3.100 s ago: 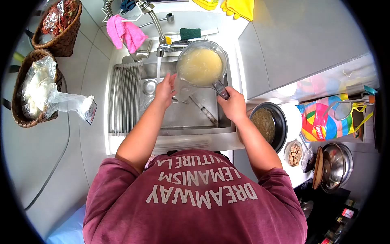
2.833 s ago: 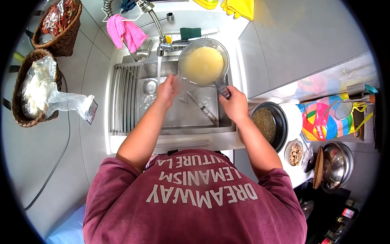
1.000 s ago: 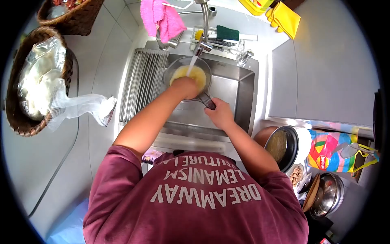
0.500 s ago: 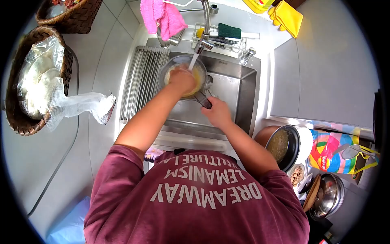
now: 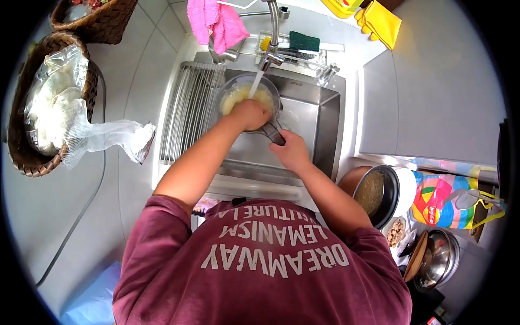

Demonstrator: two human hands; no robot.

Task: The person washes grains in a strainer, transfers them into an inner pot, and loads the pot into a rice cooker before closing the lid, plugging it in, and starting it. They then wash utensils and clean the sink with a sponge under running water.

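Note:
Under the running faucet (image 5: pixel 266 61), a round long-handled pan (image 5: pixel 277 96) is held over the steel sink (image 5: pixel 319 127). Pale yellow, cloudy contents (image 5: pixel 236 96) fill it, and the water stream falls into them. My left hand (image 5: pixel 251 114) reaches into the near side of the pan, its fingers curled downward; whatever they grip is hidden. Wrapped round the dark end of the handle (image 5: pixel 273 133) is my right hand (image 5: pixel 292 147), to the right of the pan.
A slatted drying rack (image 5: pixel 187 116) covers the sink's left side. Behind stand a caddy with a green scouring pad (image 5: pixel 304 41), a pink cloth (image 5: pixel 230 33) and yellow gloves (image 5: pixel 385 24). Woven basket (image 5: pixel 16 146) at left; dark pot (image 5: pixel 391 197) and chip bag (image 5: pixel 441 203) at right.
My left hand has moved toward me and slightly right within the pan, uncovering more of the yellow contents. The pan has shifted slightly right; my right hand keeps its hold.

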